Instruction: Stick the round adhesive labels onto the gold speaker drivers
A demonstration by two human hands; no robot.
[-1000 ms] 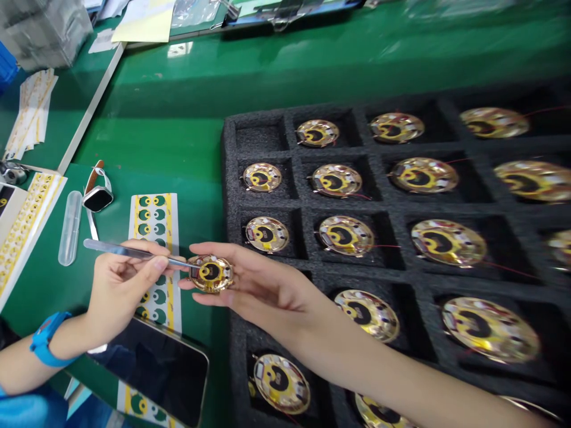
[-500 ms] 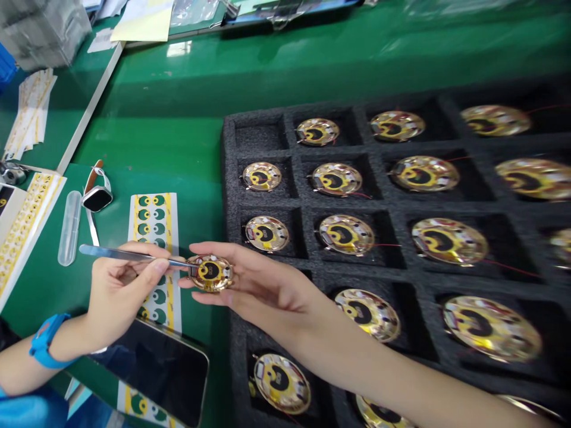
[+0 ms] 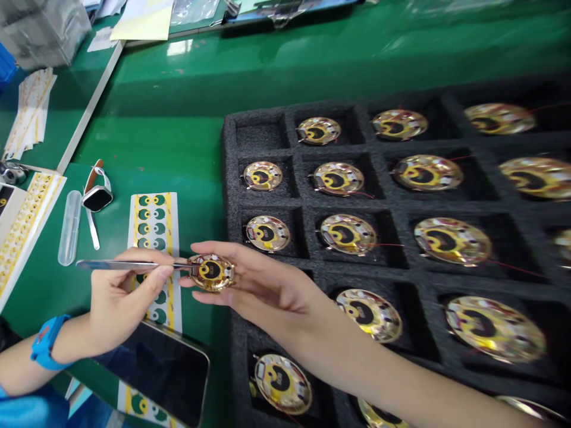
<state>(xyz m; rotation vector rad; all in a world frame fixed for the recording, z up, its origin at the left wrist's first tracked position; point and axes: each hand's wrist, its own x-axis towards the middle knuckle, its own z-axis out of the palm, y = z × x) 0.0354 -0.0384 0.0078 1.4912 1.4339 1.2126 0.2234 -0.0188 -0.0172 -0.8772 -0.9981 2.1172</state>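
My left hand (image 3: 127,297), with a blue wristband, pinches metal tweezers (image 3: 120,265) between thumb and fingers. The tweezers lie nearly level, and their tips touch or hover just over the left side of a gold round watch case (image 3: 213,273); which of the two I cannot tell. That case rests in the fingers of my right hand (image 3: 272,291), thumb at its lower rim. Its face, with a black and yellow round sticker, is turned up. Beneath my left hand lie a sticker sheet (image 3: 168,238) and a dark-screened phone (image 3: 165,368).
A black foam tray (image 3: 229,178) spreads across the right, its compartments holding several gold watch cases (image 3: 348,235), some with thin red wires. To the left are a smartwatch (image 3: 97,198), a clear plastic case (image 3: 70,229) and more sticker strips (image 3: 33,229). Papers (image 3: 143,18) lie at the back.
The rear end of the tweezers has dropped, so they lie more level. My left hand has shifted slightly. My right hand and the watch case have hardly moved.
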